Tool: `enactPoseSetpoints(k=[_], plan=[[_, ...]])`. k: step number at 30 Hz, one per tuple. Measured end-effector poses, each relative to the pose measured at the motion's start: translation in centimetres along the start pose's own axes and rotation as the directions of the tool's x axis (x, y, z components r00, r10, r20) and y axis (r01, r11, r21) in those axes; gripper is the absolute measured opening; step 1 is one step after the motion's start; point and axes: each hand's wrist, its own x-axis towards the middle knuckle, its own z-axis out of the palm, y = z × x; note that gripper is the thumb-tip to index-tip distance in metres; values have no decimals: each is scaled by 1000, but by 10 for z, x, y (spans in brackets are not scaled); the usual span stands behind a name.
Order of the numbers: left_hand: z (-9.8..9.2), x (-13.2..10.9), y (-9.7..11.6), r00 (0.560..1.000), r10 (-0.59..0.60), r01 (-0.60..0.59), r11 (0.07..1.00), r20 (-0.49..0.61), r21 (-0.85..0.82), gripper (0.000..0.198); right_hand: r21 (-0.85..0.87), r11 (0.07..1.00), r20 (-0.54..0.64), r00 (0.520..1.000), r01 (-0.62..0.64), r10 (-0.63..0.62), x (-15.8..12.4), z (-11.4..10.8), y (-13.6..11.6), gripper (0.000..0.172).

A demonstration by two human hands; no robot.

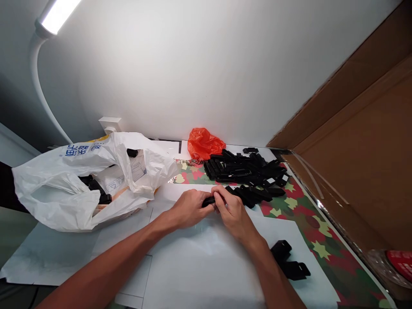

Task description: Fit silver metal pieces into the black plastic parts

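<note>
My left hand (190, 209) and my right hand (232, 211) meet at the middle of the table, fingers curled together on one small black plastic part (209, 201). Just beyond them lies a pile of several black plastic parts (247, 171) on a red, green and cream patterned cloth (309, 223). Two more black parts (288, 259) lie on white paper (199, 262) by my right forearm.
A white plastic bag (86, 180) holding black parts and papers lies at the left. An orange plastic bag (203, 143) sits by the wall. A large open cardboard box (363, 163) stands on the right. A white lamp (48, 25) arches over from the left.
</note>
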Motion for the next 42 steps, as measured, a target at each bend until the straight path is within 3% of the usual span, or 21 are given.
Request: enactPoseSetpoints(k=[42], plan=[[-1, 0, 4, 1000, -21, 20, 996, 10, 82, 21, -29, 1000, 17, 1000, -10, 11, -2, -1, -3, 26]])
